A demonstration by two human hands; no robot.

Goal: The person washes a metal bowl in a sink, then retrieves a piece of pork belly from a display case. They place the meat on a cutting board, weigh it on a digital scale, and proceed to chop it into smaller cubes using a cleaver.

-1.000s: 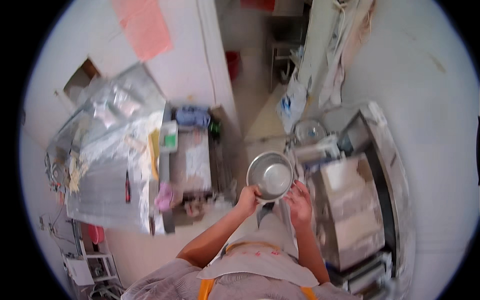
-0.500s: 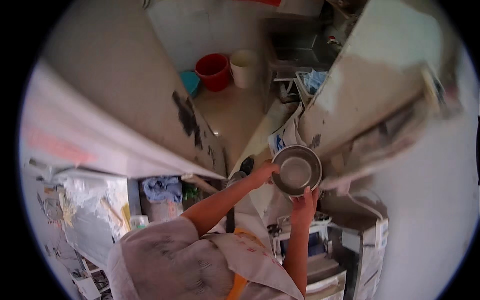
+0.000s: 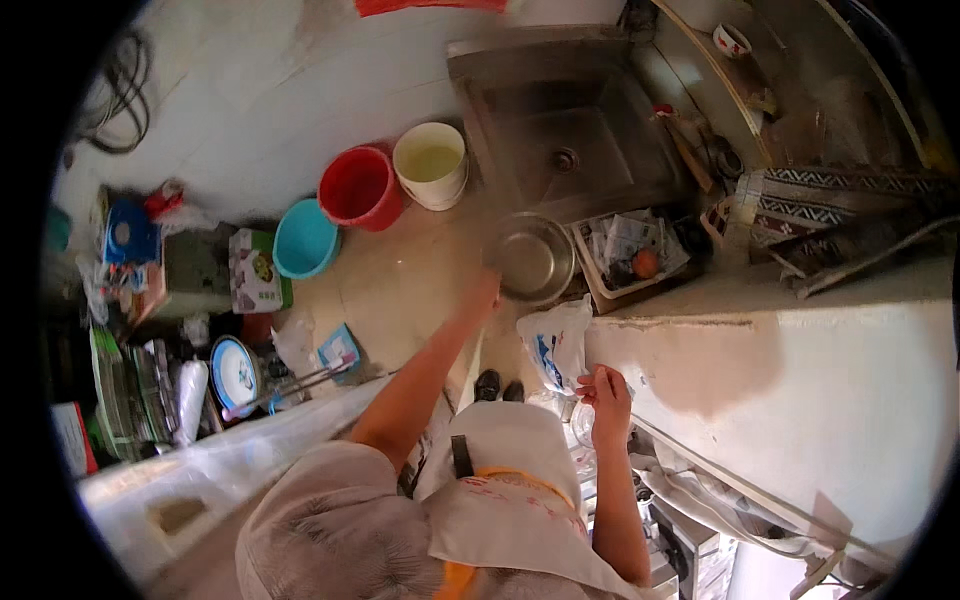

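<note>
My left hand [image 3: 482, 295], blurred by motion, grips the near left rim of a round steel basin [image 3: 532, 258]. The basin is just in front of a steel sink [image 3: 530, 130], beside a tray of papers [image 3: 615, 235] with an orange object in it. Lower right, my right hand [image 3: 606, 395] is open with loosely bent fingers, holding nothing, near a white plastic bag [image 3: 560, 325].
Teal, red and white buckets [image 3: 305, 238] [image 3: 355, 190] [image 3: 425, 150] stand along the back wall. Cluttered boxes and basins [image 3: 255, 265] line the left. Shelves [image 3: 745, 70] rise at upper right, above a pale partition [image 3: 760, 370]. My shoes [image 3: 490, 385] are on the tiled floor.
The view has moved through the doorway to the sink area. My left hand has carried the basin forward and upward; my right hand has let go of it.
</note>
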